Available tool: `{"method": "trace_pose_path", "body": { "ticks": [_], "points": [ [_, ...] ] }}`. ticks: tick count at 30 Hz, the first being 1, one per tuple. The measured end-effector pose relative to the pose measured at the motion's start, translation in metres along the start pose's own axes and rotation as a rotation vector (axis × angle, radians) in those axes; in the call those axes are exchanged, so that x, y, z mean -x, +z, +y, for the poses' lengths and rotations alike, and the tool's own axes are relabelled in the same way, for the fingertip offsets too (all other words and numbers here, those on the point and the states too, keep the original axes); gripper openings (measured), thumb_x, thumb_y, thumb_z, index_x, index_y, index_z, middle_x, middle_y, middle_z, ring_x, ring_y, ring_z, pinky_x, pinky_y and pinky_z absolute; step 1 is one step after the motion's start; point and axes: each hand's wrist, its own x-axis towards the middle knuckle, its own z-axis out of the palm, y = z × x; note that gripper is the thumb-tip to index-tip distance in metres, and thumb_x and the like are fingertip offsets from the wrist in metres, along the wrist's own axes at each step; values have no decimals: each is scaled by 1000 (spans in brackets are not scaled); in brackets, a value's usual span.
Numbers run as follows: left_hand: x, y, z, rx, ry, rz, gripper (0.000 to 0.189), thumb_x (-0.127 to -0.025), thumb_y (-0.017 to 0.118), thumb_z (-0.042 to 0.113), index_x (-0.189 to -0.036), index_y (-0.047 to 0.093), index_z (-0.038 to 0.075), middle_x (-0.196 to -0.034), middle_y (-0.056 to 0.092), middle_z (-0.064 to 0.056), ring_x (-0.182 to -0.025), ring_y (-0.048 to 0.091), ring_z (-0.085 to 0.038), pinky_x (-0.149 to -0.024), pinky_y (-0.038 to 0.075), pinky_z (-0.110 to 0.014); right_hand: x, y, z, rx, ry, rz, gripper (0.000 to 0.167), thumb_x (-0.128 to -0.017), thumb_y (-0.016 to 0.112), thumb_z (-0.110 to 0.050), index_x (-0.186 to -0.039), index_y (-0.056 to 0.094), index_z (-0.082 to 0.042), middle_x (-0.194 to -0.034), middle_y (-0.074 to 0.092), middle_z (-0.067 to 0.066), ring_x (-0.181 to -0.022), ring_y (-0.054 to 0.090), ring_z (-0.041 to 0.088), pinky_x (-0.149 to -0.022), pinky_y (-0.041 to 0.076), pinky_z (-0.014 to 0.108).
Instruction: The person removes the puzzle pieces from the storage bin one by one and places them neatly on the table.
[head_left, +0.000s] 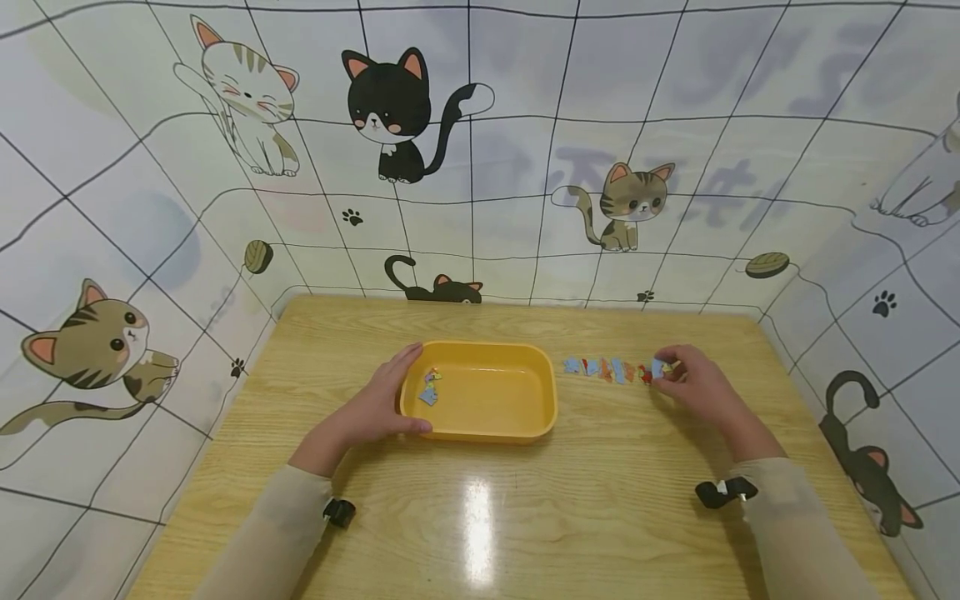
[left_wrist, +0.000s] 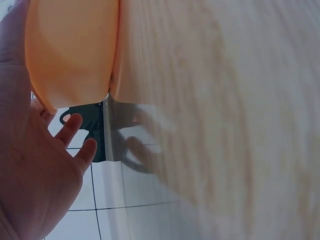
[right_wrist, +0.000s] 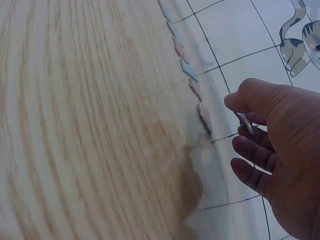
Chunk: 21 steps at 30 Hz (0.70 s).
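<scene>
A yellow plastic tray [head_left: 495, 404] sits on the table, with a few small puzzle pieces [head_left: 428, 395] at its left end. My left hand [head_left: 375, 407] holds that end, thumb at the near wall and fingers towards the far corner; the left wrist view shows the tray's outer wall [left_wrist: 75, 50] beside the hand. To the right of the tray, several colourful puzzle pieces [head_left: 618, 371] lie in a row. At the row's right end, my right hand [head_left: 701, 383] pinches a light blue puzzle piece [head_left: 657, 368], seen nearly edge-on in the right wrist view.
The wooden table [head_left: 577, 500] extends to a cat-patterned cloth [head_left: 510, 167] behind and at both sides. Black straps with small devices [head_left: 726, 492] are on both wrists. A bright reflection lies on the table's near middle.
</scene>
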Motion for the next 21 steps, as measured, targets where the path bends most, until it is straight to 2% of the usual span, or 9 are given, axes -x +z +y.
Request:
{"method": "trace_pose_path", "body": {
  "ticks": [6, 12, 21],
  "points": [
    [1, 1, -1, -7, 20, 16, 136, -79, 100, 54, -180, 15, 19, -185, 14, -3, -164, 21, -44, -126, 25, -76, 0, 0, 14, 27, 3, 3, 44, -99, 82, -6, -135, 63, 10, -127, 61, 29, -101, 66, 38, -72, 52, 28],
    [0, 1, 0, -4, -20, 0, 137, -79, 101, 52, -180, 13, 21, -186, 12, -1, -166, 18, -40, -130, 23, -69, 0, 1, 18, 17, 48, -20, 46, -99, 80, -7, -138, 62, 9, -129, 59, 28, -105, 66, 39, -74, 53, 31],
    [0, 0, 4, -13, -24, -5, 139, -77, 101, 51, -180, 13, 20, -185, 12, 1, -167, 18, -38, -131, 23, -67, -1, -2, 22, 38, 61, -36, 45, -100, 79, -7, -138, 61, 11, -129, 58, 29, -107, 66, 42, -79, 55, 37]
  ]
}}
